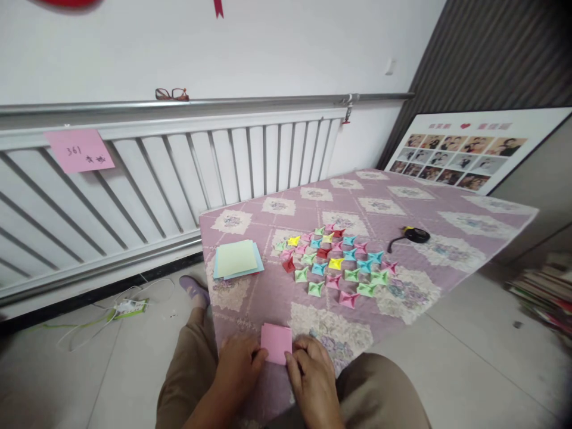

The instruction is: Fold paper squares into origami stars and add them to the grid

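A small pink folded paper square (277,342) lies near the table's front edge, its layers slightly offset at the top. My left hand (238,364) grips its left edge with the thumb on top. At the lower right corner, my right hand (313,372) pinches the paper between thumb and curled fingers. Farther away on the tablecloth, rows of folded paper pieces (336,264) in pink, green, blue, yellow and red are laid out. To the left lies a stack of paper sheets (238,258), pale green on top with blue and red beneath.
The table (272,298) has a purple patterned cloth. A black cable coil (417,235) rests right of the folded pieces, and a photo board (447,132) leans behind. A radiator (250,158) lines the wall, with glasses (172,94) on its pipe. A power strip (129,307) lies on the floor.
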Motion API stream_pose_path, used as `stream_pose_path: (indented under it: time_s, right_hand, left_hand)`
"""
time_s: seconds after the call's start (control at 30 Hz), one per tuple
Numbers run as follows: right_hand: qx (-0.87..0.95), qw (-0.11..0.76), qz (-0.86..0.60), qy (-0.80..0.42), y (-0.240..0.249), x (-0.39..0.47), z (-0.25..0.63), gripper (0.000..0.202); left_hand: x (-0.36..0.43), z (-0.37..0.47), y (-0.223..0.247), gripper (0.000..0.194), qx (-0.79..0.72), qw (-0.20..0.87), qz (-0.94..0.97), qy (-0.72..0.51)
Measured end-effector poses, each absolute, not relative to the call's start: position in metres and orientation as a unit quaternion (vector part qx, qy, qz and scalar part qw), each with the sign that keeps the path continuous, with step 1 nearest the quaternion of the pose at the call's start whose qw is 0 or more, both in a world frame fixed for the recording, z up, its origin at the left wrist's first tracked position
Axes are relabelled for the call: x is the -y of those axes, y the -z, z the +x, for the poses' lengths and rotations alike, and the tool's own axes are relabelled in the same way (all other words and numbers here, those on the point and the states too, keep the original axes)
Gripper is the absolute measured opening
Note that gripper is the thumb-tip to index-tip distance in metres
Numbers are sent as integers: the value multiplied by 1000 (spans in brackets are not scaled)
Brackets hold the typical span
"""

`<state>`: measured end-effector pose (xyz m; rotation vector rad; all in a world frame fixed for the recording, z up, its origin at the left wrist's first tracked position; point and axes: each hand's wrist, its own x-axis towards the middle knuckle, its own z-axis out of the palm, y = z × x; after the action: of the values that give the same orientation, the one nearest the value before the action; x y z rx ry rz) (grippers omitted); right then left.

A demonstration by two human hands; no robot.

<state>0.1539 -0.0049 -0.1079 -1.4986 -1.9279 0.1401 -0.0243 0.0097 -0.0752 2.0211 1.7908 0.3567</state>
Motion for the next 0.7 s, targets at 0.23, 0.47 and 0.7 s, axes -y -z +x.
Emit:
stream_pose_path:
  time_s: [0.23, 0.47, 0.7]
  right_hand:
    - [718, 328, -612, -44, 107, 4, 150, 21]
    - [708, 308, -635, -21, 106, 3, 148, 21]
    - [699, 289, -655, -4, 103, 2, 147, 21]
  left_hand:
    - [-16, -21, 69, 25, -662, 190, 722, -68]
    - [-23, -20, 64, 28, -665, 192, 721, -18]
    - [-27, -19, 58, 29, -658, 194, 728, 15]
